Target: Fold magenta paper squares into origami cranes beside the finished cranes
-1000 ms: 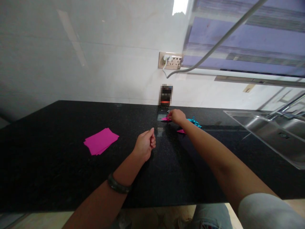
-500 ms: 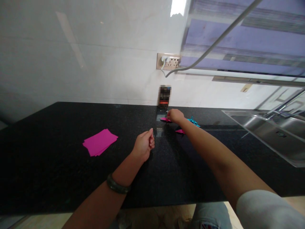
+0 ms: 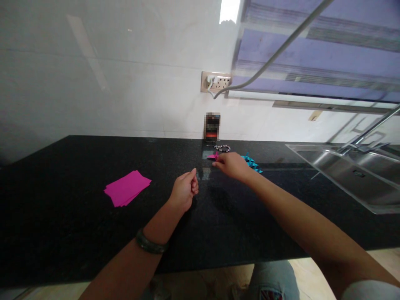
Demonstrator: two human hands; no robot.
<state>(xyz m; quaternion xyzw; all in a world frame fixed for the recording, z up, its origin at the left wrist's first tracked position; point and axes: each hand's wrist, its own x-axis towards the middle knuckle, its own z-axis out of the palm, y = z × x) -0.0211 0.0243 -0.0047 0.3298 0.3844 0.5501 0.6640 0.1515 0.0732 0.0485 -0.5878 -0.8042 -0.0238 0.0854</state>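
My left hand point(image 3: 184, 191) rests on the dark counter as a loose fist, thumb on top, with nothing showing in it. Further right, my right hand point(image 3: 233, 164) reaches low over the counter, fingers curled together; whatever they hold, if anything, is hidden. Just past its fingertips stands a small folded pink paper bird point(image 3: 213, 156). Several folded blue paper birds point(image 3: 252, 163) sit together beyond my right wrist. A stack of pink paper sheets point(image 3: 127, 188) lies to the left of my left hand.
A beaded bracelet point(image 3: 223, 148) lies behind the pink bird, near a blurred-out upright box point(image 3: 212, 126) against the wall. To the right is a steel sink point(image 3: 359, 173) with its tap. A grey cable point(image 3: 271, 62) hangs from the wall socket point(image 3: 216, 82).
My right hand has drawn back from the pink bird, uncovering it and the bracelet. A second pink piece, seen earlier by my right wrist, is now out of sight. My left hand keeps its fist.
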